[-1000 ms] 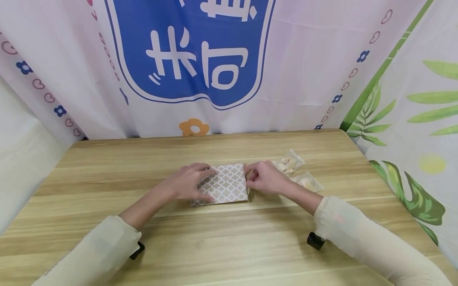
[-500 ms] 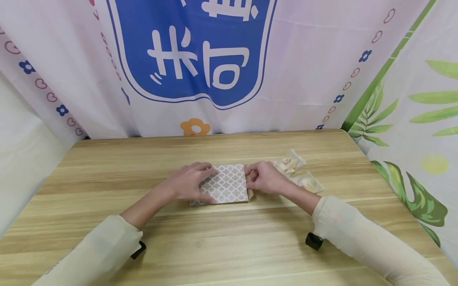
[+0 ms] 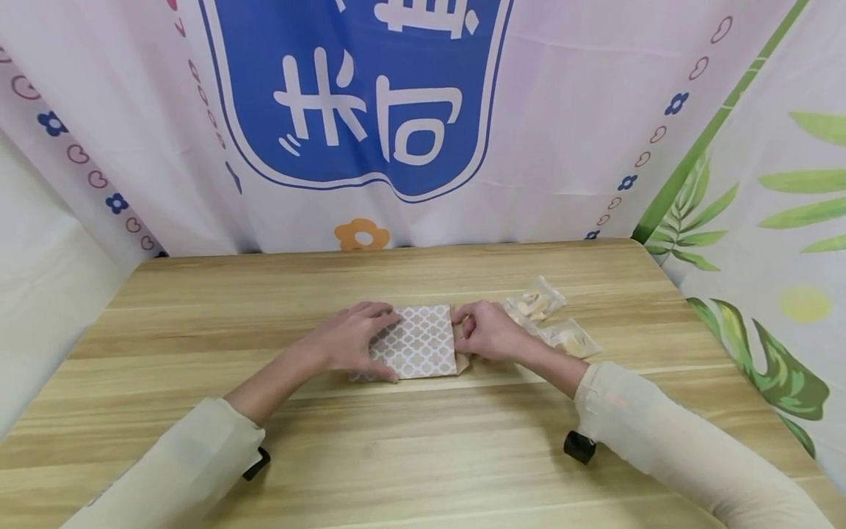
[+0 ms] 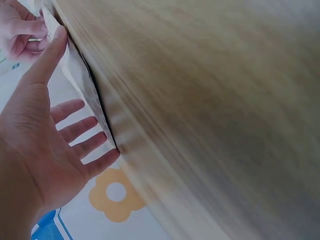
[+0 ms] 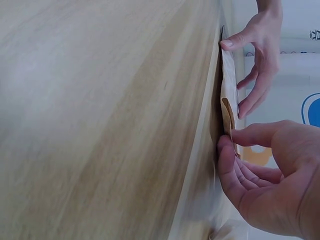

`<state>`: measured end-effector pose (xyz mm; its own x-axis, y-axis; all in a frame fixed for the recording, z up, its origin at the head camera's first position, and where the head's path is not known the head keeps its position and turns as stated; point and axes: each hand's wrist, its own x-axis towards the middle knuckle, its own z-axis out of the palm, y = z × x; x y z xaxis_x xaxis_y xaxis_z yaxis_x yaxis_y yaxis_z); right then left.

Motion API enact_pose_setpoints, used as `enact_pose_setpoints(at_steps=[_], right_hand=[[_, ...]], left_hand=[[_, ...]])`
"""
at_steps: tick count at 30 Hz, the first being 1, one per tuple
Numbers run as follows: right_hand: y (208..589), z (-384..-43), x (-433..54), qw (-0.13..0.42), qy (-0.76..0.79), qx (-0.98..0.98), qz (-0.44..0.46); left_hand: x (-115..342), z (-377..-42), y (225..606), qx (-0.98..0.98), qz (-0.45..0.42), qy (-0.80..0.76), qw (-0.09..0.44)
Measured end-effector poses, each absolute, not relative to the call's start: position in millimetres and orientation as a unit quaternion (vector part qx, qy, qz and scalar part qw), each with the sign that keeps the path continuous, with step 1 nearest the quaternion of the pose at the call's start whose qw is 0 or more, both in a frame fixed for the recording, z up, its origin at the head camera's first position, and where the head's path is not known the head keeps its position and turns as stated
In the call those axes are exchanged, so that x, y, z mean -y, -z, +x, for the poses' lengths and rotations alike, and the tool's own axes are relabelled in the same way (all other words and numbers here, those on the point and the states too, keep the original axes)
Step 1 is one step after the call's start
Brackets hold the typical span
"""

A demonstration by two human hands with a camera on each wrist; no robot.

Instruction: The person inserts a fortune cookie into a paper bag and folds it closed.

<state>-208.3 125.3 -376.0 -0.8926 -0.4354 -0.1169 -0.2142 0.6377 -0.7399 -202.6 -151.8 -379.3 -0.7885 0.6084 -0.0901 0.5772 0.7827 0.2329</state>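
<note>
A flat paper bag [image 3: 423, 342] with a white and tan lattice pattern lies on the wooden table. Across its left end rests my left hand [image 3: 353, 338], fingers spread and fairly straight, the thumb [image 4: 56, 42] at the near edge. My right hand [image 3: 492, 330] pinches the brown flap [image 5: 227, 114] at the bag's right end between thumb and curled fingers. Part of that flap is hidden behind the fingers.
Small clear packets lie just right of the right hand: one [image 3: 537, 300] farther back, another [image 3: 571, 339] closer by the wrist. A printed curtain [image 3: 562, 132] hangs along the table's [image 3: 396, 455] back edge.
More of the brown flap shows at the bag's right end, beside the right hand. Both hands keep nearly the same places; the head view has shifted very slightly.
</note>
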Motion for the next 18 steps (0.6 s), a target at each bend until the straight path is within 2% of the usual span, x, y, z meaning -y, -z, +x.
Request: enact_pose_setpoints(at_steps=[11, 18], right_hand=[[381.7, -210.4, -126.4, 0.207, 0.461, -0.849, -0.152], [384.1, -212.2, -126.5, 0.216, 0.484, -0.835, -0.147]], left_hand=[[152.1, -202.7, 380.5, -0.939, 0.322, -0.103, 0.068], [151.7, -203.1, 380.5, -0.938, 0.320, -0.107, 0.073]])
